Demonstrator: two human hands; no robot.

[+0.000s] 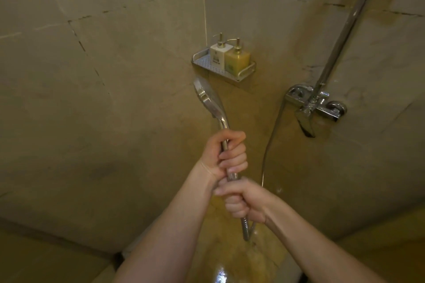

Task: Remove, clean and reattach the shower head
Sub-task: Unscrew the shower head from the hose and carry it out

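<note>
The left hand (224,154) has its fingers curled tight round the handle of the chrome hand-held shower head (208,97), thumb lying across the top of the fist. Directly below it, nearly touching, the right hand (243,200) has its fingers wrapped round the joint where the handle meets the ribbed metal shower hose (245,228). The short stretch of chrome between the two fists is bare. Above the left fingers the handle rises and tilts left, ending in the round spray plate, which faces left toward the beige tiled wall (92,99). Below the right fist the hose drops, loops and climbs away to the right, up to the chrome wall mixer tap (315,105), from which a straight chrome riser pipe (340,37) runs upward. Beyond the shower head, in the corner, a perforated metal corner shelf (207,63) carries a white pump bottle (219,54) and a yellow pump bottle (236,58), side by side and touching.
</note>
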